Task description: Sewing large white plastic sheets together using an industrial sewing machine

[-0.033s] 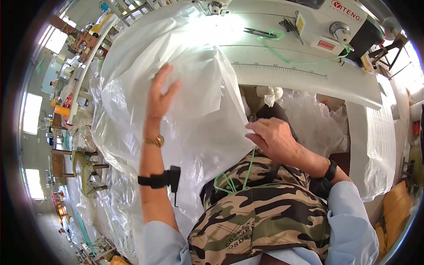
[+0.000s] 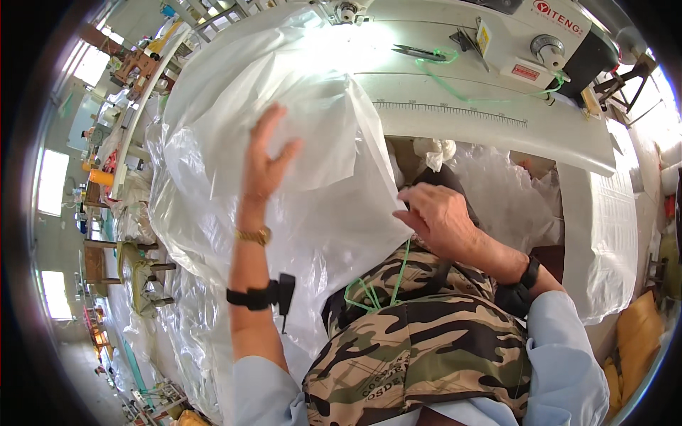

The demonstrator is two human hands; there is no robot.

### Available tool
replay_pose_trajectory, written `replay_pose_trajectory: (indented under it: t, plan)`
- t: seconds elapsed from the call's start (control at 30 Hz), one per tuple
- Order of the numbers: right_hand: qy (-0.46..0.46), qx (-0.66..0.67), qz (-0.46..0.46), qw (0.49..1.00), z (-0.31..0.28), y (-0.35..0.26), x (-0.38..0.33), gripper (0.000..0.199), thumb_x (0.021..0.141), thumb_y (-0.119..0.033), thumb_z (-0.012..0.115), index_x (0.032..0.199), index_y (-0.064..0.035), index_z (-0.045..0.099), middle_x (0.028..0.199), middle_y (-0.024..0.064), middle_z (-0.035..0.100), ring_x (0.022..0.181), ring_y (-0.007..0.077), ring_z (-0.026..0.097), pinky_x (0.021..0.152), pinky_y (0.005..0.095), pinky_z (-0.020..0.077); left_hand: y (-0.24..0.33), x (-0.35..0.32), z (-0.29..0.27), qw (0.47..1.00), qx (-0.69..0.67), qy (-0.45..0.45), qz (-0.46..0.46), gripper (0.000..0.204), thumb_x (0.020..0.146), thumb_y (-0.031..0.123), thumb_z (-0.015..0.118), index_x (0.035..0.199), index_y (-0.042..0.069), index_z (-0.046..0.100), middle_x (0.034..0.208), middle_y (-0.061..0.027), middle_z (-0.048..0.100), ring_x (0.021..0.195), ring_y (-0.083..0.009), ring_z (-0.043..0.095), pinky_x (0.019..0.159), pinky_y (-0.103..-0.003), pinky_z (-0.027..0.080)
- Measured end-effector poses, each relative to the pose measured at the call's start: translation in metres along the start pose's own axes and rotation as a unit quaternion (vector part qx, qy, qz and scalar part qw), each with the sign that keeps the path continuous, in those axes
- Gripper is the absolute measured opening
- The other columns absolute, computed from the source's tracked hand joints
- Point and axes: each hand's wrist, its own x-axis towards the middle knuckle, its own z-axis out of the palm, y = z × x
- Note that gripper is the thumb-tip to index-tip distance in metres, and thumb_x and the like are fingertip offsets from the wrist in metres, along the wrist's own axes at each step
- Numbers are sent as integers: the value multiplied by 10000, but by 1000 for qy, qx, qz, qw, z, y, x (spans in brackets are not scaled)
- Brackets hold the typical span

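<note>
Left hand (image 2: 267,163) shifted; apron lettering (image 2: 386,381) unclear.

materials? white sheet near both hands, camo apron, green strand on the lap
White sheet: likely plastic film, satin to glossy; translucent, sharp creases, bright highlights.
Camo apron: looks like fabric, mostly matte; soft folds, a seam.
Green strand: possibly plastic ribbon or cord; thin, bright, too small to settle.

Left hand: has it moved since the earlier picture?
Yes: the left hand has shifted slightly to the right, closer to the ruler scale.
</note>
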Motion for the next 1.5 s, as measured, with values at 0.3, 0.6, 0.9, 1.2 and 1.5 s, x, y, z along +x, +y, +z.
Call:
replay_pose_trajectory:
  t: [0.3,0.6,0.9,1.2,1.5]
  plan:
    - [29,-52,76,995,42,23,18,214,903,-203,662,865,-18,560,813,116,574,766,246,618,642,371,490,86,-44,70,990,117,68,33,207,848,91,685,1017,7,599,921,-122,617,863,-314,586,755,-394,467]
    - [-62,226,367,900,13,84,-7,152,923,-150,634,936,-1,606,929,95,645,808,142,596,710,285,480,59,-53,51,977,-65,86,-186,180,922,157,661,882,-16,628,696,-52,604,631,-109,515,589,-272,425]
    - [93,42,-49,994,26,7,41,393,846,-89,685,1191,13,526,1127,182,620,981,316,624,821,379,508,64,-48,41,960,-115,162,-199,234,899,184,712,813,-22,642,655,20,557,613,-56,456,560,-228,379]
    - [41,386,230,892,58,5,65,295,902,-222,695,1022,27,591,822,60,608,737,118,575,703,275,497,85,-16,9,964,-117,201,-130,202,886,152,727,792,-11,654,651,42,542,609,-32,425,547,-208,353]
    - [-6,392,80,916,31,-42,30,183,927,-180,673,857,-32,591,716,31,598,630,122,574,676,278,480,83,-40,43,980,-134,16,-148,202,887,137,709,823,-16,595,636,11,547,594,-44,460,535,-237,389]
